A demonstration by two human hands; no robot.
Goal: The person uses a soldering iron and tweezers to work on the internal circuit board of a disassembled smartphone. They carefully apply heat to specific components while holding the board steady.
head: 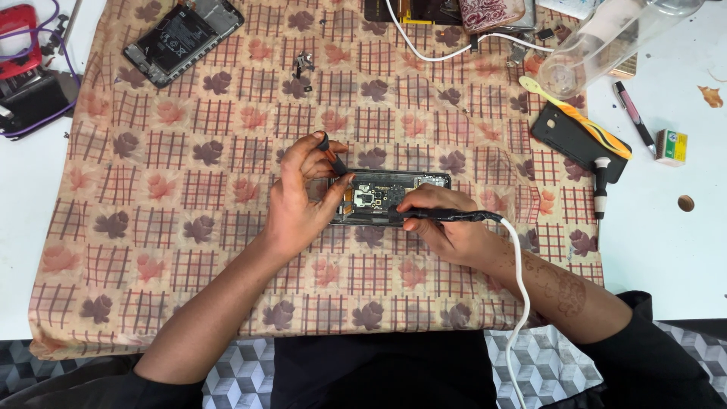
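An opened phone (386,195) with its back off and circuit board showing lies on a patterned cloth (189,227) in the middle. My left hand (299,201) holds a small black screwdriver (331,155) tip-down at the phone's left end. My right hand (447,227) grips a black pen-shaped tool (454,216) with a white cable (521,303), its tip lying over the phone's lower edge. Part of the phone's left side is hidden by my left hand.
Another opened phone (182,38) lies at the top left. A black phone cover (579,140) with a yellow-orange toothbrush (575,113), a screwdriver (600,185), a pen (634,117), a small box (671,146) and a clear bottle (606,38) lie at the right. Small metal parts (303,67) rest on the cloth.
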